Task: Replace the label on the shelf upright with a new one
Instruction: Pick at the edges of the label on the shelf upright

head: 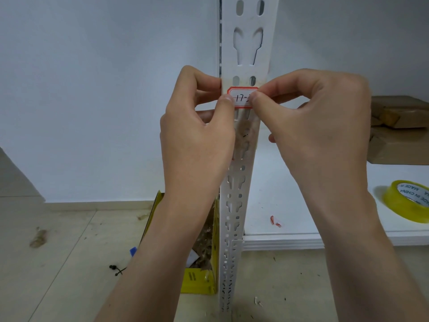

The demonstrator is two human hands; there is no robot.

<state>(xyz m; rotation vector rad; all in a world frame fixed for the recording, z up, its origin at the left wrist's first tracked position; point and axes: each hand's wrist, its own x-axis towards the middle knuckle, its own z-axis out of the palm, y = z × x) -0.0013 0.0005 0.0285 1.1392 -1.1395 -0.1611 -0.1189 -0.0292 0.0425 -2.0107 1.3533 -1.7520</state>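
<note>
1. Up close, the left hand is pinching the left end of the label between thumb and fingers, pressing it against the shelf upright.
2. The right hand is gripping the label's right end the same way, thumb tip covering part of the handwriting (only "17-" is showing).
3. The red-bordered white label is sitting across the front of the white slotted upright, just below a pair of oval slots.
4. A roll of yellowish tape is lying on the white shelf to the right, with brown parcels behind it.
5. A yellow box is standing on the floor left of the upright.
</note>
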